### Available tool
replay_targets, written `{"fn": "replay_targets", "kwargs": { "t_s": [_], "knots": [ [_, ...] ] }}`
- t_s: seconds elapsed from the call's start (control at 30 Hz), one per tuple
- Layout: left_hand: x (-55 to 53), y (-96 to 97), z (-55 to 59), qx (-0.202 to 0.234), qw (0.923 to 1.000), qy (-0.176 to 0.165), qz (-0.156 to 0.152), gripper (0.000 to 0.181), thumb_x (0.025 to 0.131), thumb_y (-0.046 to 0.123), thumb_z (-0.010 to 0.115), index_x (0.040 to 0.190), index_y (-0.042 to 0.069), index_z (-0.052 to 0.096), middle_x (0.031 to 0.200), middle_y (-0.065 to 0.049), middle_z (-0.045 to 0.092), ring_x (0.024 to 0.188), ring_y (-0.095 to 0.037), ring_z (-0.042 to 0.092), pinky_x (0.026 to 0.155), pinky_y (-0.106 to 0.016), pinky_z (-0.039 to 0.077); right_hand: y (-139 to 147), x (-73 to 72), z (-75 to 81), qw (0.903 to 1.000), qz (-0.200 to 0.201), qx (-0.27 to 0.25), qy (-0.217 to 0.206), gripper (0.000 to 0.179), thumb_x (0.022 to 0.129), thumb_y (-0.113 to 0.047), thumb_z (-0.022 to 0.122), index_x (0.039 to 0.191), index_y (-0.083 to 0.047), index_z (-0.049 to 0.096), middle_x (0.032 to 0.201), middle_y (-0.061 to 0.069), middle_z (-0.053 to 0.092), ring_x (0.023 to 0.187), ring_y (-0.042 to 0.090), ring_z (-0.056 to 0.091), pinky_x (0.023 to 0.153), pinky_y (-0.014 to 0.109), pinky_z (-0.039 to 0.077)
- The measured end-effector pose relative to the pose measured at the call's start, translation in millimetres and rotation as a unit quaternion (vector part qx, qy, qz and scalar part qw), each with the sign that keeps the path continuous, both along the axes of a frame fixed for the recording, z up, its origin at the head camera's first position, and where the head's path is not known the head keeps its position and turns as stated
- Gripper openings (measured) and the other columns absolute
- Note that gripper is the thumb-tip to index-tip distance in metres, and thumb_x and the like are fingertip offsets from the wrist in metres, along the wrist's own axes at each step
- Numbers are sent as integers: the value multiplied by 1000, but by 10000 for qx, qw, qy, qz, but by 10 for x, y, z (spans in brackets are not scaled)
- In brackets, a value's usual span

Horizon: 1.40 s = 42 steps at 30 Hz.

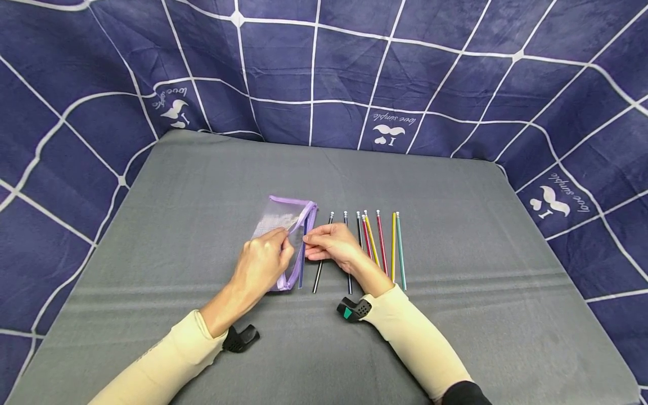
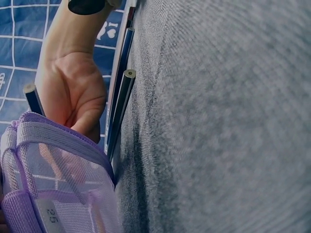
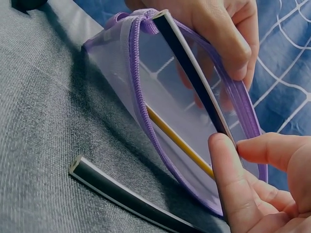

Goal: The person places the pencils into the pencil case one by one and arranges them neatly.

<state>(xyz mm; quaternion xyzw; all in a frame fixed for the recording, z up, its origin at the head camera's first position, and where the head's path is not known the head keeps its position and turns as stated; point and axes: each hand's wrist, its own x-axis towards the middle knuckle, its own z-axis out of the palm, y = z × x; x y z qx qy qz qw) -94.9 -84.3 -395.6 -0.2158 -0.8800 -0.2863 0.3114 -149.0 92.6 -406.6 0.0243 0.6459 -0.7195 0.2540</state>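
Note:
My left hand (image 1: 265,257) pinches the zippered edge of a purple mesh pencil pouch (image 1: 278,201), whose mouth gapes toward the right. Between thumb and fingertips my right hand (image 1: 331,243) holds a dark blue pencil (image 3: 189,63) across that mouth. Inside the pouch a yellow pencil (image 3: 180,141) shows in the right wrist view. A black pencil (image 1: 318,275) lies on the cloth just under the right hand. In the left wrist view the blue pencil's end (image 2: 31,92) sticks up past the pouch's zipper.
To the right lies a loose row of pencils: a dark blue one (image 1: 350,284), a red one (image 1: 381,242), a yellow one (image 1: 394,242), a green one (image 1: 401,253) and others. Grey cloth (image 1: 455,315) covers the table. A blue checked curtain (image 1: 283,62) hangs behind and at the sides.

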Motion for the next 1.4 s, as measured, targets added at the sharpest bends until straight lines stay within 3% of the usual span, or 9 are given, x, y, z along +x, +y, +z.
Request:
{"fn": "replay_targets", "kwargs": {
  "t_s": [0.47,0.73,0.97,1.17,1.4],
  "knots": [
    [7,3,3,-27,10000,14,-55,11,80,-1,60,83,-6,69,82,-13,70,66,-29,68,57,-46,54,-77,-30,-42,9994,-320,-53,105,22,89,8,61,108,18,60,71,10,68,59,14,68,59,24,56],
    [5,4,-2,-52,9999,54,-105,7,80,-1,59,76,-2,64,76,-10,66,59,-27,62,52,-46,51,-126,3,-4,9978,-412,-465,214,23,90,11,58,111,20,58,77,13,68,66,15,70,66,26,56],
    [3,6,-20,-41,9999,74,-71,8,79,-2,63,83,-6,69,82,-15,69,70,-31,69,58,-46,54,-119,12,5,9972,-373,-571,321,23,91,11,57,111,21,57,76,12,68,66,15,70,65,26,56],
    [3,2,-21,-42,10000,66,-48,10,79,-3,62,85,-7,70,82,-15,70,70,-31,69,59,-45,55,-107,11,11,9971,-326,-577,364,25,91,9,57,113,22,56,75,11,68,66,15,70,65,27,57],
    [-2,-3,-19,-29,10000,83,2,5,77,-3,61,78,-4,67,73,-11,65,55,-27,60,51,-46,51,-87,2,29,9973,-322,-529,399,28,91,9,57,115,23,55,75,11,69,65,15,70,66,27,57]
  ]
}}
